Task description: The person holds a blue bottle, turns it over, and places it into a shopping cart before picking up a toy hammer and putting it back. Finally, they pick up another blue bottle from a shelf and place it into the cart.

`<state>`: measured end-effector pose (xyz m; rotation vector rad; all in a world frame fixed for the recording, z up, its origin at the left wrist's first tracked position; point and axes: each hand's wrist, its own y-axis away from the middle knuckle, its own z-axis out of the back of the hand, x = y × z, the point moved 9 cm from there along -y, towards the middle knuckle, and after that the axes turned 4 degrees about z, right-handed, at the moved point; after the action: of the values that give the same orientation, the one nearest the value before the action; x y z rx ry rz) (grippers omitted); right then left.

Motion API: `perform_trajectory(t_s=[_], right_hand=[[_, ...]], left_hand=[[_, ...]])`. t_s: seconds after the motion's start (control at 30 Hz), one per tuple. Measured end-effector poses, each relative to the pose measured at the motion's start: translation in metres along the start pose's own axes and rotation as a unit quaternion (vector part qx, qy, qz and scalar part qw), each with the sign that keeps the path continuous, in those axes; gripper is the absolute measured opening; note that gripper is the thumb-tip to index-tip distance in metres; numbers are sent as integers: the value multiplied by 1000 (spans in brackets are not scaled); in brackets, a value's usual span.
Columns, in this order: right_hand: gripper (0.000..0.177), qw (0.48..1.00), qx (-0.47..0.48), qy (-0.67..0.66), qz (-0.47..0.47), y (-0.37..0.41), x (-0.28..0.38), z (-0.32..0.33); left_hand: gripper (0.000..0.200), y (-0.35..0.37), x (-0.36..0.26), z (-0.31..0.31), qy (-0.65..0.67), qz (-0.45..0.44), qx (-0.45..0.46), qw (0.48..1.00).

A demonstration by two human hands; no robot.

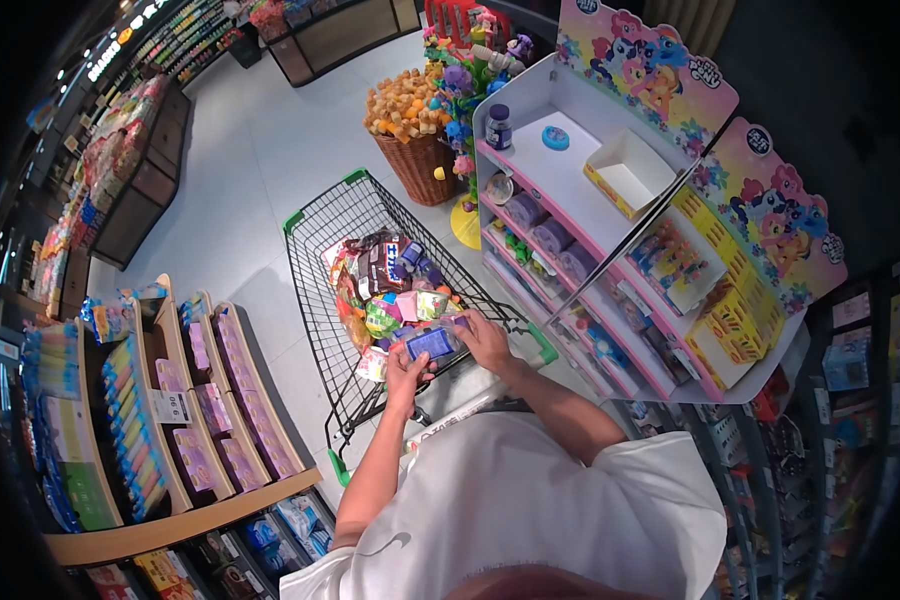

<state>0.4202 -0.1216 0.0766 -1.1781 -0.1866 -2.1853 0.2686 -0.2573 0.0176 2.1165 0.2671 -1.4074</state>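
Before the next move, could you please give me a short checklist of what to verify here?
1. Grip: ok. Left hand and right hand both hold the blue packet.
2. Packet over the cart: ok, it is above the near end.
3. Room in the cart: ok. The sweets are piled at the near end; the far end shows bare wire.
4. Way ahead: probably not ok. A wicker basket stands just past the cart's front.
5. Packet's label: cannot tell, too small to read.
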Motion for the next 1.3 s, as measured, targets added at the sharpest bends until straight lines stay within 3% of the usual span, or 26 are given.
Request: perform_trajectory(t_s=[0.1,0.47,0.67,0.9,1.0,1.1,1.3], right_hand=[[37,999,-3,-31,-9,0,-4,-1],[28,986,-42,-162,-6,3,-14,-3],[30,966,-32,-254,-25,15,11,12],[41,973,-37,-229,3,32,13,12],[45,988,-33,-152,-2,42,18,17],[45,982,-107,-133,75,44,28,25],[46,996,-10,-77,51,48,51,29]], left_hand=[[43,2,-1,0,15,-1,16,1000],[59,9,-14,-12,0,9,46,999],[44,14,-20,-15,-3,-12,25,1000],[42,0,-20,-17,-9,-7,2,1000],[41,-6,-24,-22,-14,-14,-14,1000],[41,5,-28,-34,9,-4,-20,1000],[32,0,-14,-26,65,4,-11,998]])
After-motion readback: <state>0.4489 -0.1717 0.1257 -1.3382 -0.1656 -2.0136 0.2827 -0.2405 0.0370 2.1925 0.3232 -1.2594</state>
